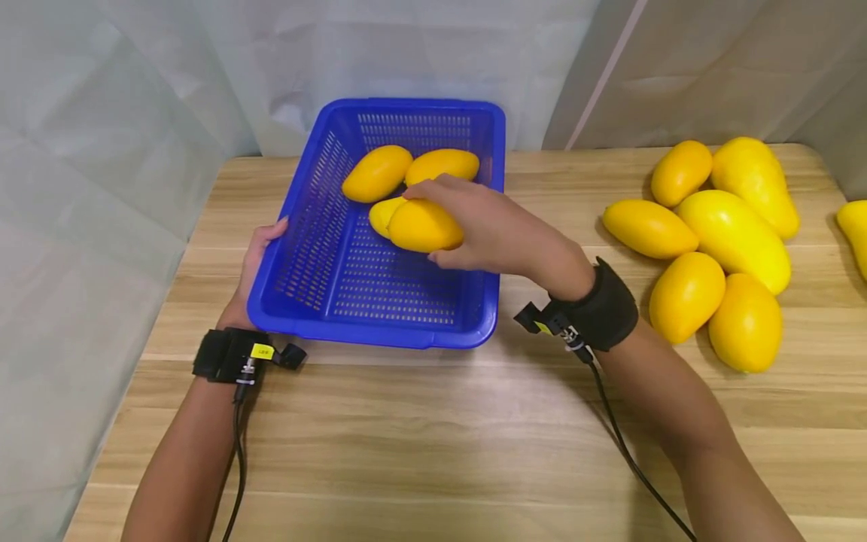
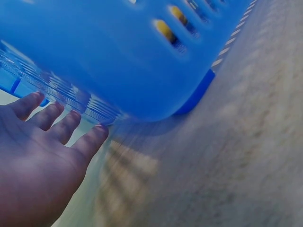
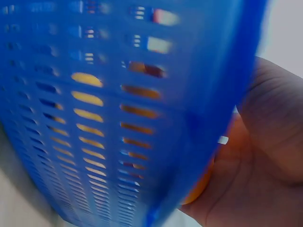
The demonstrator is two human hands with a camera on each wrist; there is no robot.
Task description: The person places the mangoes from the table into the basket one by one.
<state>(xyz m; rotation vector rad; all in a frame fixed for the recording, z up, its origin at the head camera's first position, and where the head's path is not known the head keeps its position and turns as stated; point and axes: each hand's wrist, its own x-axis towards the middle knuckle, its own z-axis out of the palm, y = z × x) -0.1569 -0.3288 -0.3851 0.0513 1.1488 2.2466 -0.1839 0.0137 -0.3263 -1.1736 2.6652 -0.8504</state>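
A blue slotted plastic basket [image 1: 345,333] stands on the table. My right hand [image 1: 497,226] reaches over its right side and grips a yellow mango [image 1: 425,226] inside. In the right wrist view the basket wall [image 3: 175,94] hides most of that mango. Partly behind the held fruit lies another mango [image 1: 381,217]. At the far end of the basket are a left mango [image 1: 377,174] and a right mango [image 1: 443,163]. My left hand [image 1: 252,263] touches the basket's left side from outside, its fingers [image 2: 66,126] fairly straight in the left wrist view.
On the right of the wooden table [image 1: 420,444] several mangoes lie in a group, among them a large bright one [image 1: 734,237]. One more mango [image 1: 856,233] is cut off by the right edge. A pale sheet [image 1: 420,53] hangs behind the table.
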